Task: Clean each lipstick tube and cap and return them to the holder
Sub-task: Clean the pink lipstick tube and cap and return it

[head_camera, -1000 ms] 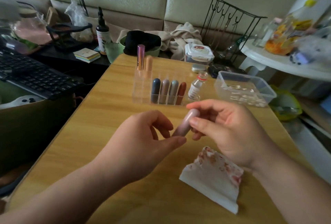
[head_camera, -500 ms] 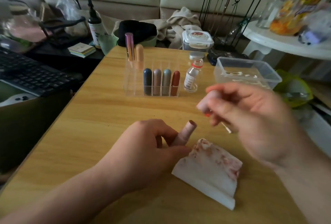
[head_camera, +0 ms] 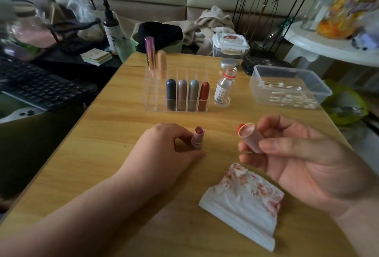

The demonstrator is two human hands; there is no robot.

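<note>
Lipstick tube (head_camera: 197,138) is now uncapped — left grip (head_camera: 164,154) clasps it; right grip (head_camera: 297,164) pinches the cap (head_camera: 249,137) — cleaning can begin.

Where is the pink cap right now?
Head view, right of centre: the pink cap is pinched in the right hand, just beyond the stained tissue and right of the uncapped tube.

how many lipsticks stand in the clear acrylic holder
6: front row, dark blue tube, mauve tube, grey-green tube, rust-red tube; back left, metallic purple tube, peach tube. None seems hidden.
</note>
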